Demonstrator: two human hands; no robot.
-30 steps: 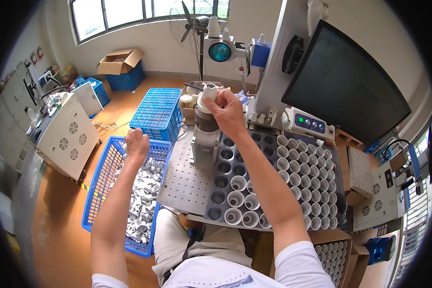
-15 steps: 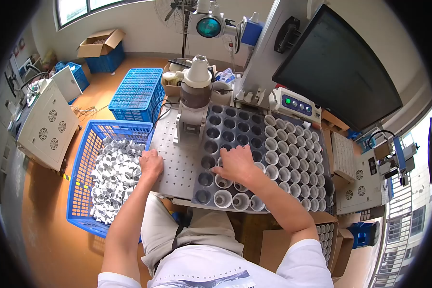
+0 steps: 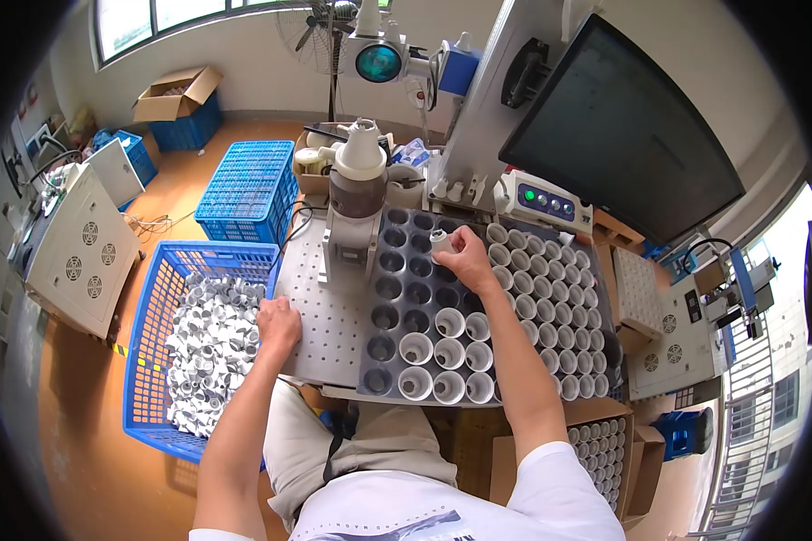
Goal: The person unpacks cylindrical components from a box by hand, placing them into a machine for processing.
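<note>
My right hand is closed on a small white plastic cup-shaped part, pinched at its side above the dark tray. White cups stand mouth up in the tray's near rows and all over its right side, while its left and far pockets hold none. My left hand is curled at the left edge of the perforated metal plate, beside the blue basket; whatever its fingers hold, if anything, is hidden. Loose white and grey parts are heaped in that basket.
Behind the plate stands a machine with a white cone-shaped top. A control box with lit buttons and a large monitor lie beyond the tray. A cardboard box of cups sits below the table's right front, and a blue crate behind the basket.
My right hand has moved up and away from the tray's near rows and now holds a white cup-shaped part aloft. My left hand stays by the basket. The view has shifted slightly.
</note>
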